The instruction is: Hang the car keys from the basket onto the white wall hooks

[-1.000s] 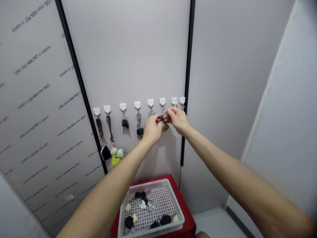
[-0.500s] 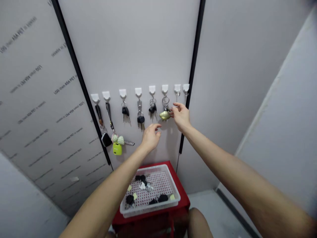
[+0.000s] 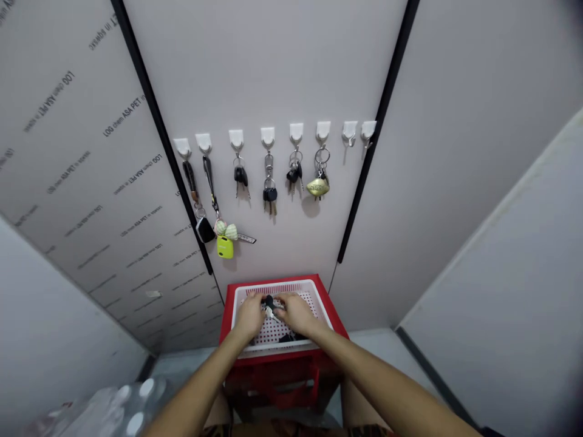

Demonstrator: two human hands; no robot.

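I count eight white plastic wall hooks (image 3: pixel 296 131) in a row across the upper middle of the frame; six carry key bunches, the last filled one holding a brass-coloured oval key fob (image 3: pixel 317 187), and the two rightmost hooks (image 3: pixel 349 132) hang bare. So I judge the hanging mostly done, with two hooks and several keys left.

At lower centre both my hands are down in the white perforated plastic basket (image 3: pixel 277 287) on the red stool (image 3: pixel 285 370). My left hand (image 3: pixel 249 315) and right hand (image 3: pixel 297 313) close from either side on a black-headed key bunch (image 3: pixel 269 303), which lies between the fingertips. I cannot tell whether either hand has a firm grip.
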